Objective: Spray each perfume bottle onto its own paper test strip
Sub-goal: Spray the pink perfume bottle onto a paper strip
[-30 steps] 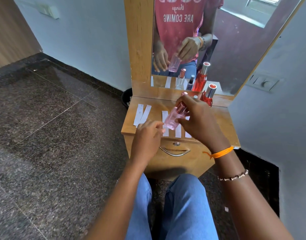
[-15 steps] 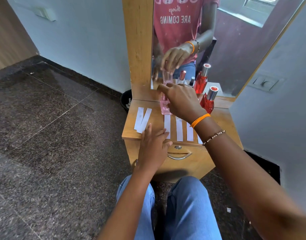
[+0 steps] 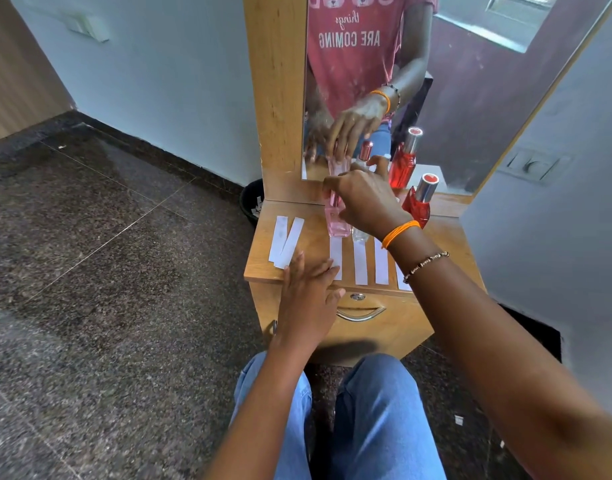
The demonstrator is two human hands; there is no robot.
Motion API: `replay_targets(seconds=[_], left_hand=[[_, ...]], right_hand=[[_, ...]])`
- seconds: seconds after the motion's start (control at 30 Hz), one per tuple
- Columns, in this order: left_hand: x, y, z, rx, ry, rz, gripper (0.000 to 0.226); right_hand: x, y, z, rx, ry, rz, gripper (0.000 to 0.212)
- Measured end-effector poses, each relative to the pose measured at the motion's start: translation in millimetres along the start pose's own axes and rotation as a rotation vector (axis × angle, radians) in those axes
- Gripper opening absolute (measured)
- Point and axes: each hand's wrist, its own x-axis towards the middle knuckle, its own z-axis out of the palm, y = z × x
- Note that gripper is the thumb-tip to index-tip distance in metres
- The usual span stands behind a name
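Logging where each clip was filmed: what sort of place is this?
Probably a bedroom or dressing corner at home: a wooden dressing table with mirror, perfume bottles, stone floor.

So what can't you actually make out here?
- Head view: the right hand covers the top of the pink perfume bottle, so its nozzle is hidden.
- The small clear bottle is mostly behind that hand.
- The rightmost paper strip is cut off by the forearm.
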Motion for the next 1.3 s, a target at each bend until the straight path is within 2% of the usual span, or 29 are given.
replay_targets(seconds=[0.37, 0.53, 0.63, 0.8, 0.97, 1.17, 1.3], left_hand=[[0, -3, 2, 0.003, 0.011, 0.005, 0.049], [0, -2, 0, -0.012, 0.014, 0.014, 0.047], [7, 0, -4, -0.104, 0.101, 0.025, 0.041], [39, 10, -20, -0.301, 0.291, 0.005, 0.044], [80, 8, -22, -0.445, 0.276, -0.043, 0.059], [95, 5, -18, -0.526, 0.268, -0.045, 0.034], [97, 4, -15, -0.555, 0.293, -0.061, 0.028]], right_hand=[[-1, 3, -5, 0.010, -0.030, 0.015, 0.039], [-1, 9, -6, 0.032, -0.141, -0.020, 0.053], [-3, 12, -13, 0.079, -0.120, -0.035, 0.061], [-5, 19, -23, 0.101, -0.043, -0.023, 0.036], [-5, 17, -18, 0.088, -0.012, -0.034, 0.027], [-5, 19, -24, 0.110, -0.001, -0.032, 0.024], [-2, 20, -26, 0.134, 0.011, -0.025, 0.023]])
